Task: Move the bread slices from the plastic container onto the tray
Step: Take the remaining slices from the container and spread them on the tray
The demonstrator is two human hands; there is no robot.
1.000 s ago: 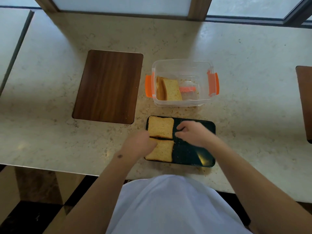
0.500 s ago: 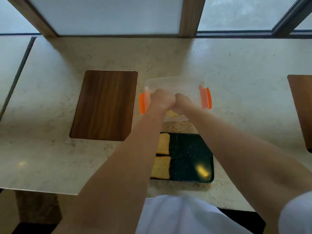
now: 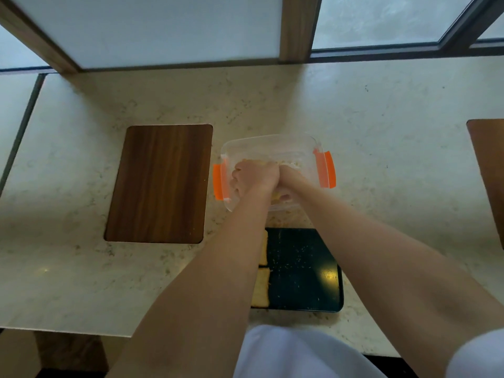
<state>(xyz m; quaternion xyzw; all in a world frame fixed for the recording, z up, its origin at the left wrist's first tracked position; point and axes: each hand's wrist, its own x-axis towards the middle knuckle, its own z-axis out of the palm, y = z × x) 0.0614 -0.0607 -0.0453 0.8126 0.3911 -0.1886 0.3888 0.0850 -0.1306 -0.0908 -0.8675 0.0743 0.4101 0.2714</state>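
Observation:
The clear plastic container (image 3: 298, 144) with orange clips stands on the counter beyond the dark tray (image 3: 302, 271). Both my hands are down inside it, pressed side by side. My left hand (image 3: 255, 177) and my right hand (image 3: 289, 184) have their fingers curled around the bread slices (image 3: 275, 198) there; only small yellow bits of bread show between and above them. Two bread slices lie on the left half of the tray, one behind (image 3: 263, 252) the other (image 3: 261, 291), partly hidden by my left forearm. Crumbs dot the bare right half of the tray.
A dark wooden board (image 3: 159, 184) lies on the counter left of the container. Another brown board (image 3: 488, 170) is cut off at the right edge. Window frames run along the back of the counter (image 3: 395, 132). The counter's front edge is just below the tray.
My hands left the two slices on the tray and reached forward into the container, where they now hold the bread. The container has turned slightly.

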